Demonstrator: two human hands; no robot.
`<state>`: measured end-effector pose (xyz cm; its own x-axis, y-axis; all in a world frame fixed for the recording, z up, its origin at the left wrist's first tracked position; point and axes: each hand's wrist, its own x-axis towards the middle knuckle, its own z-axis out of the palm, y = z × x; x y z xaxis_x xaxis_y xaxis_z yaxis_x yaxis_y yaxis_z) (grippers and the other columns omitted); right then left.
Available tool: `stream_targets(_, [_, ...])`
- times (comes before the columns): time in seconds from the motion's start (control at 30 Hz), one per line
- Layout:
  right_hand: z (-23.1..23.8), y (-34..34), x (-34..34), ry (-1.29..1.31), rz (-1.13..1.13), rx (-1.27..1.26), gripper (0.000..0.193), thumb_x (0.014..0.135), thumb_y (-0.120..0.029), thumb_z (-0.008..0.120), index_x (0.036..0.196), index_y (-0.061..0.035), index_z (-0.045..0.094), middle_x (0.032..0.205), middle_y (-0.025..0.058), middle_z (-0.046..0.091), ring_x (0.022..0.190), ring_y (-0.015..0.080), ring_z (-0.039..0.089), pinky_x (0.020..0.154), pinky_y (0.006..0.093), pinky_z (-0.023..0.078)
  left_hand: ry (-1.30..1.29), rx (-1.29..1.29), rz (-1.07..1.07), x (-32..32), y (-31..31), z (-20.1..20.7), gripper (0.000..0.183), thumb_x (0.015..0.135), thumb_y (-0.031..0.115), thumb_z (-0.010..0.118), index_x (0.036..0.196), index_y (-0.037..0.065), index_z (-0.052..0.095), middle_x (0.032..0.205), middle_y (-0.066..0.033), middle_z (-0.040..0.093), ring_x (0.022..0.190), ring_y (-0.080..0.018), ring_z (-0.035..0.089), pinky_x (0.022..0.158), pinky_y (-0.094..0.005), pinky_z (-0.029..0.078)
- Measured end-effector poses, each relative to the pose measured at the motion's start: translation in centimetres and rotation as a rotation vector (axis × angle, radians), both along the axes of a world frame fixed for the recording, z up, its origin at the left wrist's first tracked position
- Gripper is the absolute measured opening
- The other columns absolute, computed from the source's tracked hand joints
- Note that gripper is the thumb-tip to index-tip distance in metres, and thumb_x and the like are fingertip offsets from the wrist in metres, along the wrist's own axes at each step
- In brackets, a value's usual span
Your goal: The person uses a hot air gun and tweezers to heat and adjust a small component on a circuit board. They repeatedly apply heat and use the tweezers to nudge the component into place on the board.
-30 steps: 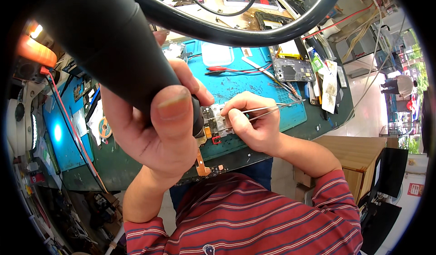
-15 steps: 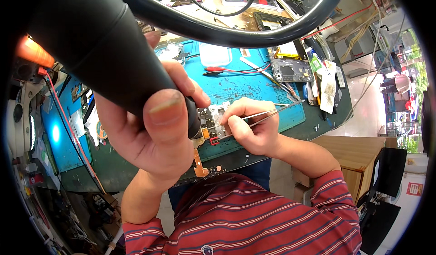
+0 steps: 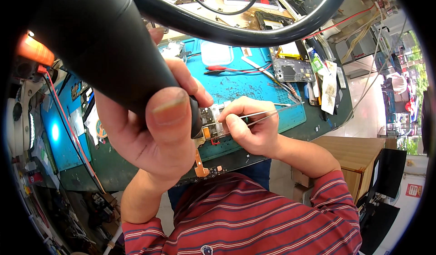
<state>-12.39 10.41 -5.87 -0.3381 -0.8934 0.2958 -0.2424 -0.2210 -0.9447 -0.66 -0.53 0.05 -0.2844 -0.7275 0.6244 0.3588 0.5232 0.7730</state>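
Note:
My left hand [image 3: 156,132] is wrapped round the thick black handle of a hot-air gun [image 3: 109,59], its lower end slanting down to the work. Just right of that end lies a small phone circuit board [image 3: 210,118] with silvery and orange parts, held in a metal fixture. Part of the board hides behind the gun and my fingers. My right hand [image 3: 254,128] pinches a pair of thin metal tweezers [image 3: 272,113], whose tips reach low over the board beside a small red piece [image 3: 215,141]. Whether the tips grip anything is too small to tell.
A black hose [image 3: 236,34] arcs across the top. On the blue mat [image 3: 245,89] lie a red-and-black clip lead [image 3: 215,68], a white tray [image 3: 217,54] and an opened phone [image 3: 293,69]. An orange flex cable [image 3: 200,164] sits near the table's front edge.
The hot-air gun and my left hand have shifted very slightly right. The tweezers' tips have moved a little over the board; both hands keep their hold.

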Motion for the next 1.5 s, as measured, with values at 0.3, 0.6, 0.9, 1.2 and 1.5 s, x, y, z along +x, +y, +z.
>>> stream_targets(0.3, [-0.14, -0.09, -0.1, -0.045, 0.008, 0.031, 0.007, 0.082, -0.003, 0.058, 0.082, 0.001, 0.064, 0.062, -0.0012, 0.058, 0.052, 0.0012, 0.048, 0.045, 0.0197, 0.038, -0.032, 0.014, 0.017, 0.23, 0.26, 0.26, 0.066, 0.096, 0.052, 0.039, 0.122, -0.008, 0.036, 0.078, -0.0106, 0.053, 0.054, -0.0165, 0.056, 0.05, -0.0253, 0.046])
stream_targets(0.6, [0.17, 0.27, -0.54, -0.001, 0.033, 0.07, 0.009, 0.082, 0.0, 0.055, 0.082, 0.0027, 0.063, 0.067, 0.0034, 0.061, 0.057, 0.0048, 0.053, 0.051, 0.0212, 0.042, 0.026, 0.039, 0.06, -0.59, 0.34, -0.25, 0.066, 0.096, 0.053, 0.04, 0.122, -0.008, 0.037, 0.078, -0.0107, 0.053, 0.054, -0.0167, 0.055, 0.05, -0.0255, 0.046])
stream_targets(0.9, [0.29, 0.2, -0.56, 0.045, 0.043, 0.088, 0.01, 0.082, 0.002, 0.054, 0.083, 0.0037, 0.064, 0.072, 0.0055, 0.063, 0.06, 0.0056, 0.054, 0.053, 0.0214, 0.043, -0.006, 0.014, 0.065, -0.41, 0.27, -0.22, 0.066, 0.095, 0.054, 0.04, 0.117, -0.007, 0.039, 0.077, -0.01, 0.052, 0.054, -0.0171, 0.057, 0.049, -0.0261, 0.047])
stream_targets(1.2, [0.37, 0.15, -0.48, 0.051, 0.048, 0.074, 0.01, 0.081, 0.002, 0.054, 0.082, 0.0041, 0.064, 0.071, 0.0058, 0.063, 0.06, 0.0057, 0.053, 0.053, 0.0215, 0.043, -0.007, 0.036, 0.035, -0.25, 0.57, -0.01, 0.065, 0.096, 0.053, 0.039, 0.121, -0.007, 0.036, 0.078, -0.0108, 0.052, 0.054, -0.0169, 0.055, 0.05, -0.0263, 0.047])
stream_targets(1.5, [0.32, 0.19, -0.61, 0.055, 0.043, 0.067, 0.01, 0.081, 0.001, 0.054, 0.082, 0.0039, 0.064, 0.071, 0.0054, 0.063, 0.059, 0.0054, 0.053, 0.053, 0.0213, 0.043, -0.011, 0.025, 0.008, -0.41, 0.47, -0.25, 0.065, 0.095, 0.053, 0.041, 0.122, -0.006, 0.037, 0.078, -0.0109, 0.051, 0.054, -0.0172, 0.056, 0.05, -0.0266, 0.047])
